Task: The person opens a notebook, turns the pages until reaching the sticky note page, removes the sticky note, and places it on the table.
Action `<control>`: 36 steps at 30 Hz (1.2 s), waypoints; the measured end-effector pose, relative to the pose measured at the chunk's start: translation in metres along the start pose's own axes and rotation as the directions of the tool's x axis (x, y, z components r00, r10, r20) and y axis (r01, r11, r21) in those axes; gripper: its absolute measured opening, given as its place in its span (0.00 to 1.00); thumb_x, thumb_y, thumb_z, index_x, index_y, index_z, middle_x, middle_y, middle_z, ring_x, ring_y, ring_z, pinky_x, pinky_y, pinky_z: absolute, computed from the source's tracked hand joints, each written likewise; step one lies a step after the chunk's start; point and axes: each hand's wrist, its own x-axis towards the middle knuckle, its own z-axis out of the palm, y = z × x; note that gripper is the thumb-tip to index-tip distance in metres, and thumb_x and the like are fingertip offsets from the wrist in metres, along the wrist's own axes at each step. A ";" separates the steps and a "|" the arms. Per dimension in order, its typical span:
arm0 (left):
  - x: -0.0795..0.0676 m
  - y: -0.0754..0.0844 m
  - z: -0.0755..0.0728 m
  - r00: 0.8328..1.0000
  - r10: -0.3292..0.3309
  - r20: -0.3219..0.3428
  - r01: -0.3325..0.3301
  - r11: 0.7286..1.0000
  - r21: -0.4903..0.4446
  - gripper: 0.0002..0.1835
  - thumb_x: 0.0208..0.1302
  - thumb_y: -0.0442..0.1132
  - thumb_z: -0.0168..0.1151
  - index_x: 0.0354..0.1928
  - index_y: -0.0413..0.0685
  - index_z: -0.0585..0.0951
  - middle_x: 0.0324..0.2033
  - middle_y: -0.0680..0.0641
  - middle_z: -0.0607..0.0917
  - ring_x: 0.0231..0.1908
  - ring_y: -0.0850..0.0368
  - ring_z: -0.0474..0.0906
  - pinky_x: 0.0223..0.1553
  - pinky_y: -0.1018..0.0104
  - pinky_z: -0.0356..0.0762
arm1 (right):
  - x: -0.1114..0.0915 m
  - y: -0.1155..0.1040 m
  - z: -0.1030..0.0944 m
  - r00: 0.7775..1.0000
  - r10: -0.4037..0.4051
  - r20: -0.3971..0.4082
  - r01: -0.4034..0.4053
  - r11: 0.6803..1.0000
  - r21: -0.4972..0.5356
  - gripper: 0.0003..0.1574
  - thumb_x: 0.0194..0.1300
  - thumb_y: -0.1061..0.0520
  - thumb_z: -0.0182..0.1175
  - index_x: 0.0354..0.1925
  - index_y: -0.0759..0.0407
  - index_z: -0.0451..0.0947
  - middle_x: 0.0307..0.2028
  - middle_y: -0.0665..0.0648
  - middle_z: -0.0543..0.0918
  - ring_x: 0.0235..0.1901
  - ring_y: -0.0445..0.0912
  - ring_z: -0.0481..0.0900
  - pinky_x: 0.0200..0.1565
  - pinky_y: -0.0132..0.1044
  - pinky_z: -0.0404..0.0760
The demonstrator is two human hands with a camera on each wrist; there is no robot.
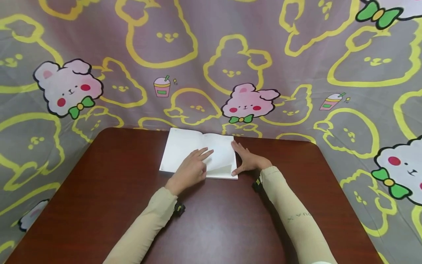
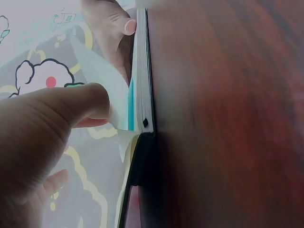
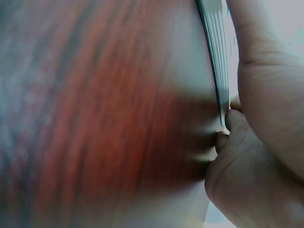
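An open book (image 1: 184, 146) with blank white pages lies at the far side of the table. My left hand (image 1: 192, 167) is over its near edge, and the thumb and a finger pinch a loose page (image 2: 102, 71) that lifts from the stack in the left wrist view. The other left fingers stretch over the paper. My right hand (image 1: 250, 160) rests at the book's right side, fingers along the side edge and thumb at the near right corner. Seen from the right wrist, the fingertips sit right at the page block (image 3: 216, 57).
The dark red-brown wooden table (image 1: 204, 227) has rounded far corners. Behind it hangs a grey curtain (image 1: 184, 77) printed with yellow outlines and rabbit faces. A small black device (image 1: 179, 209) is strapped at the left wrist, another (image 1: 257, 184) at the right.
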 end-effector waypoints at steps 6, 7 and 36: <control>-0.005 -0.004 -0.005 0.998 -0.056 -0.041 0.054 0.997 -0.048 0.07 0.53 0.35 0.70 0.19 0.48 0.87 0.71 0.44 0.74 0.74 0.45 0.64 0.73 0.45 0.63 | -0.001 0.000 -0.002 1.000 0.002 -0.009 -0.001 1.000 0.027 0.90 0.48 0.38 0.80 0.81 0.61 0.25 0.81 0.64 0.28 0.80 0.60 0.24 0.76 0.62 0.31; -0.006 -0.004 -0.005 0.997 -0.063 -0.045 0.060 0.996 -0.058 0.07 0.53 0.35 0.70 0.20 0.48 0.87 0.71 0.44 0.74 0.74 0.45 0.64 0.73 0.45 0.63 | 0.000 0.001 -0.001 1.000 0.004 -0.010 -0.004 1.000 0.028 0.90 0.48 0.38 0.80 0.81 0.61 0.25 0.81 0.64 0.27 0.80 0.60 0.24 0.76 0.63 0.31; -0.007 -0.008 -0.015 0.951 -0.211 -0.228 0.171 0.968 -0.185 0.11 0.51 0.36 0.65 0.14 0.44 0.83 0.69 0.39 0.75 0.72 0.40 0.66 0.71 0.47 0.65 | 0.000 0.000 0.003 1.000 -0.026 -0.004 0.026 1.000 -0.016 0.88 0.48 0.37 0.80 0.81 0.61 0.28 0.81 0.62 0.27 0.80 0.60 0.25 0.76 0.65 0.31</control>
